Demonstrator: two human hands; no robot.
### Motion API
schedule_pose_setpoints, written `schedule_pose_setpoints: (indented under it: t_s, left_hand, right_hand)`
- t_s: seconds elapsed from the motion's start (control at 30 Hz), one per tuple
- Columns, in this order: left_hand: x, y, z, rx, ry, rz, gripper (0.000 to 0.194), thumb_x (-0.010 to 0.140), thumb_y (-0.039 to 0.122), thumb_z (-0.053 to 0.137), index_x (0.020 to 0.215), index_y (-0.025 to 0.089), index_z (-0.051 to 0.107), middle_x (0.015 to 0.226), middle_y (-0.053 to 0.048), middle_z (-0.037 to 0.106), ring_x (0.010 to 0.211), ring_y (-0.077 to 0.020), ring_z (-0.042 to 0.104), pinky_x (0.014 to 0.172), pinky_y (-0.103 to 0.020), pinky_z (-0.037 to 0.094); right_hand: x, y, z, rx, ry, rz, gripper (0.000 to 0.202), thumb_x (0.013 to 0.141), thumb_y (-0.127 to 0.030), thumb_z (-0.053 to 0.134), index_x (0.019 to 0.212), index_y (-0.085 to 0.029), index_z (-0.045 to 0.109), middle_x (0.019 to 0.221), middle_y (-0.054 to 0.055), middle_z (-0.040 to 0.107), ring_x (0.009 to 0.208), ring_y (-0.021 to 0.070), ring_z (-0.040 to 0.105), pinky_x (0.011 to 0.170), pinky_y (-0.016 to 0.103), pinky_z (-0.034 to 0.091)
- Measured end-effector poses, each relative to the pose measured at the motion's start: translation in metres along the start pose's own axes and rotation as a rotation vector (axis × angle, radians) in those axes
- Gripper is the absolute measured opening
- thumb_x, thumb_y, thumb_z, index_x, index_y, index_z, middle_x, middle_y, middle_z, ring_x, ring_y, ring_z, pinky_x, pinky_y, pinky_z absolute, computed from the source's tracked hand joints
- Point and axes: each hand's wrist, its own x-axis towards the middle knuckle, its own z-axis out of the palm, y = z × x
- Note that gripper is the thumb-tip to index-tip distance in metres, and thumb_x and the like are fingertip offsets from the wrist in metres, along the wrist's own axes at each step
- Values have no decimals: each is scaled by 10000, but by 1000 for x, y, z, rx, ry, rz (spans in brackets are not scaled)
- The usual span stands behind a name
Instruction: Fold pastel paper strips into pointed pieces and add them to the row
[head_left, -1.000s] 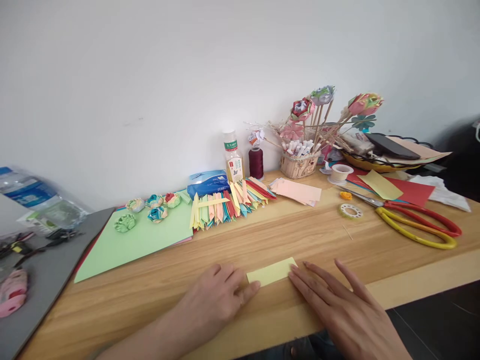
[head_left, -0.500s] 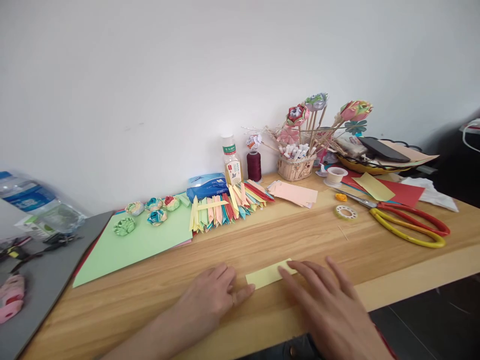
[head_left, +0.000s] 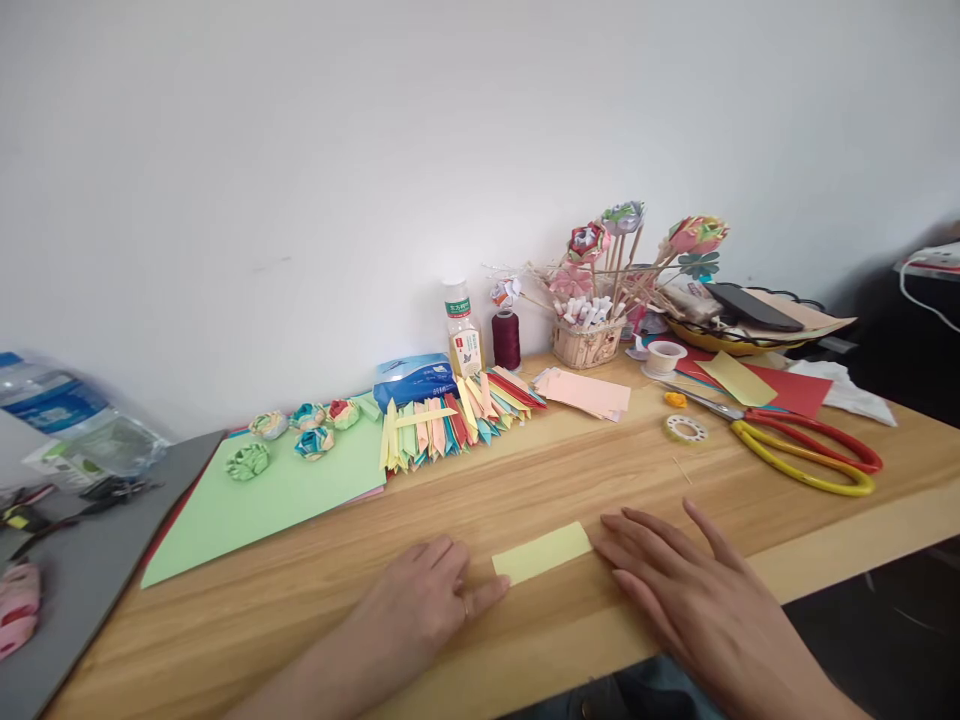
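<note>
A pale yellow paper strip (head_left: 543, 552) lies flat on the wooden table in front of me. My left hand (head_left: 427, 590) rests at its left end, the thumb stretched out and its tip touching the strip's lower left corner. The other fingers of that hand are loosely bent on the table. At the strip's right end, my right hand (head_left: 675, 570) lies open with its fingers extended; their tips are at or just beside the strip's edge. Neither hand grips anything.
Folded paper pieces (head_left: 420, 435) lie behind the strip, beside a green sheet (head_left: 300, 500) bearing paper flowers (head_left: 313, 442). Pink paper slips (head_left: 589, 392), a tape roll (head_left: 685, 428) and large scissors (head_left: 802, 450) are to the right. A flower basket (head_left: 587, 343) stands by the wall.
My right hand has slid right, off the strip's surface to its right end. The left hand has stayed in place at the left corner. The view has shifted slightly.
</note>
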Motion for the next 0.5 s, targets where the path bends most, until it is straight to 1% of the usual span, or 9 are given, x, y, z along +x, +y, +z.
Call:
schedule_pose_setpoints:
  t_s: [0.07, 0.13, 0.2, 0.27, 0.33, 0.4, 0.47, 0.5]
  left_hand:
    - [0, -3, 0, -11, -6, 11, 507, 905, 83, 450, 1346, 316, 358, 811, -14, 467, 708, -162, 445, 586, -235, 343]
    - [2, -4, -2, -19, -13, 14, 528, 901, 87, 453, 1352, 342, 347, 803, -9, 459, 699, -160, 443, 576, -229, 333]
    - [4, -5, -6, -23, -36, 2, 511, 907, 101, 467, 1336, 359, 368, 793, -2, 458, 692, -153, 440, 575, -223, 327]
    - [6, -4, -11, -47, -75, -21, 470, 915, 115, 481, 1304, 369, 412, 795, 5, 464, 694, -145, 444, 581, -218, 326]
    - [7, -3, -18, -92, -103, -54, 429, 925, 127, 484, 1270, 381, 454, 809, 10, 473, 705, -140, 458, 589, -213, 328]
    - [5, -4, -23, -139, -105, -80, 418, 928, 135, 489, 1252, 399, 474, 823, 17, 485, 717, -137, 474, 595, -208, 333]
    - [2, -5, -25, -193, -93, -106, 376, 929, 146, 492, 1211, 394, 518, 819, 24, 500, 716, -134, 488, 594, -203, 340]
    - [0, -6, -26, -225, -86, -130, 328, 932, 160, 488, 1172, 372, 555, 816, 24, 512, 713, -132, 497, 597, -202, 350]
  right_hand:
    - [-1, 5, 0, 4, -15, 21, 267, 926, -330, 440, 1129, -237, 587, 1112, 4, 677, 1045, 219, 588, 1033, 441, 191]
    - [0, 5, 3, 51, -29, 60, 235, 934, -316, 430, 1074, -239, 601, 1089, 14, 679, 1016, 222, 599, 997, 460, 266]
    - [4, 2, 9, 119, -39, 106, 230, 919, -341, 464, 1055, -218, 603, 1085, 45, 670, 985, 229, 606, 931, 446, 374]
    - [9, -2, 14, 201, -53, 141, 285, 867, -371, 552, 1089, -197, 591, 1105, 76, 654, 987, 240, 600, 849, 410, 461]
    - [14, -5, 17, 286, -93, 180, 309, 811, -343, 628, 1084, -204, 592, 1122, 80, 639, 1014, 245, 585, 809, 385, 499]
    - [18, -6, 18, 363, -151, 234, 195, 787, -288, 651, 969, -227, 613, 1113, 63, 634, 1025, 239, 574, 813, 382, 508]
    - [20, -6, 18, 412, -188, 283, 40, 812, -248, 614, 843, -226, 601, 1103, 53, 629, 1026, 229, 566, 823, 384, 505]
    - [20, -6, 18, 426, -193, 295, 37, 831, -232, 585, 795, -223, 586, 1098, 50, 628, 1025, 224, 564, 826, 384, 502]
